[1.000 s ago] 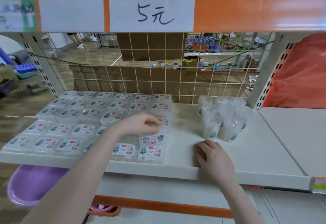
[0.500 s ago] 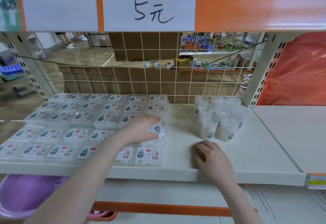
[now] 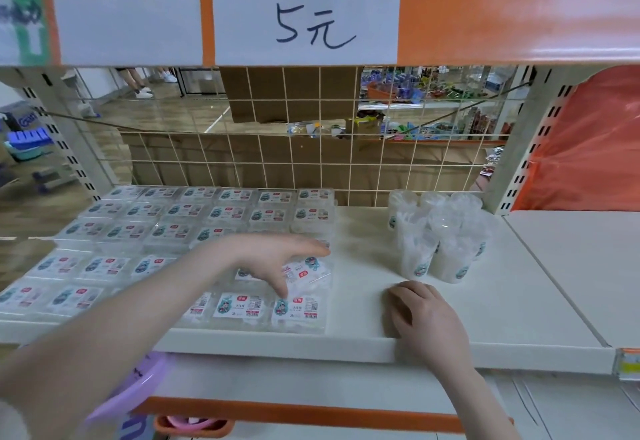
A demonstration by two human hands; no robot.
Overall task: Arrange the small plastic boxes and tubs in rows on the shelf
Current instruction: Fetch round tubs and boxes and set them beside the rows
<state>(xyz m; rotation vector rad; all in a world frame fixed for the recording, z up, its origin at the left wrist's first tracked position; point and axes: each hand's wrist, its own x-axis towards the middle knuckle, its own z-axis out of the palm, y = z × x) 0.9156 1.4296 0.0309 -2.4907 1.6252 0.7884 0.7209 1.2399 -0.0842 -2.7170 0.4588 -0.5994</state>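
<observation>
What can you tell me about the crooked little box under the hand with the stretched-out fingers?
The crooked box is small, flat and looks like clear plastic, with a white label showing a round teal picture and a red patch. It lies turned askew on the shelf, out of line with the straight rows, in the rightmost column, second from the front. The left hand is spread above it with straight fingers; a fingertip seems to touch its near edge. It overlaps the neighbouring box in front.

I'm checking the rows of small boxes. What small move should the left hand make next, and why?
Probably turn the skewed clear plastic box square with its row: it lies tilted under the left hand, whose fingers are spread above it, while the labelled boxes behind sit straight.
</observation>
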